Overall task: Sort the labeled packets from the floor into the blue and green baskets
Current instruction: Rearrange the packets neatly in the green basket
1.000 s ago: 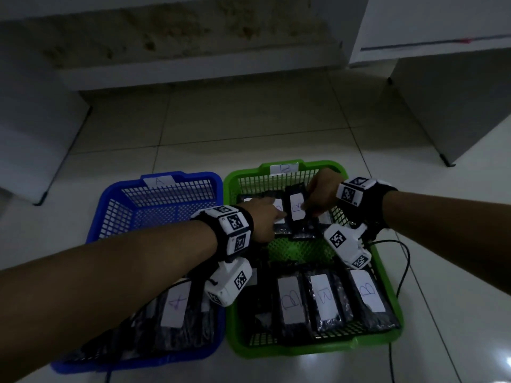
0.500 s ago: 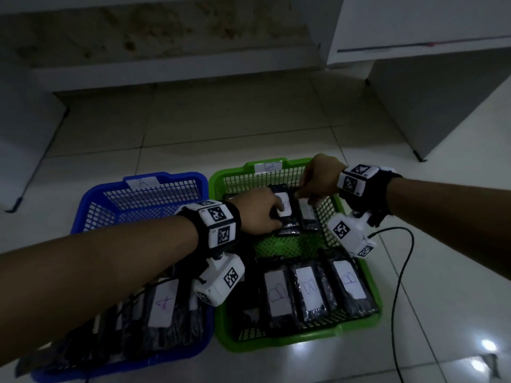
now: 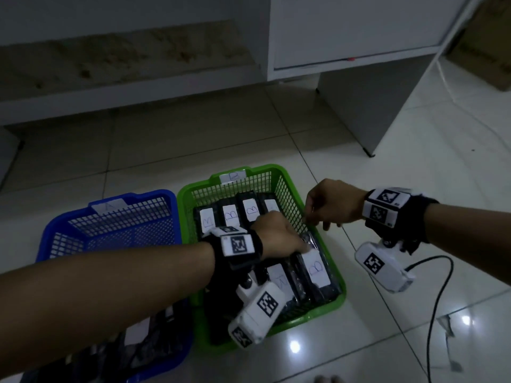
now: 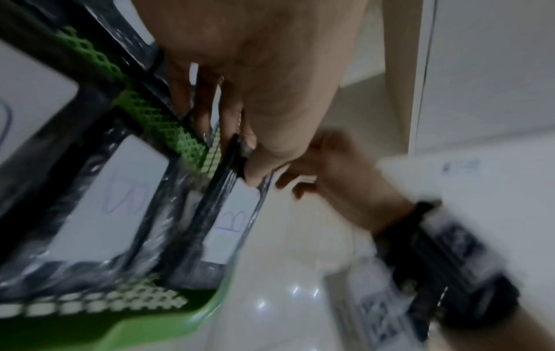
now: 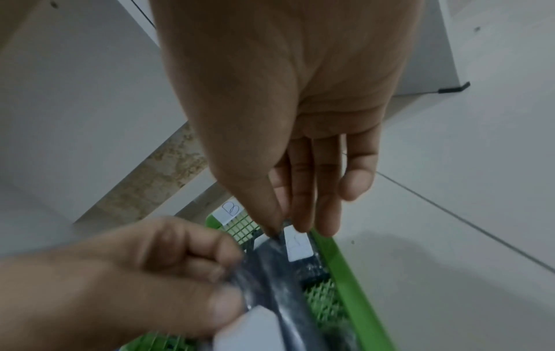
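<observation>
The green basket, tagged B, holds two rows of dark packets with white B labels. My left hand reaches into its right side. There thumb and fingers pinch the top end of the rightmost near packet, seen close in the left wrist view. My right hand hovers over the basket's right rim with fingers hanging loose, holding nothing. The blue basket, tagged A, stands to the left with packets at its near end.
A black cable loops over the white tiles right of the green basket. A white cabinet stands at the back right, and a low ledge runs along the wall. A paper scrap lies on the floor.
Both hands were at the far row of the green basket. The left hand has come back to the near right packet and pinched it; the right hand has lifted out over the right rim.
</observation>
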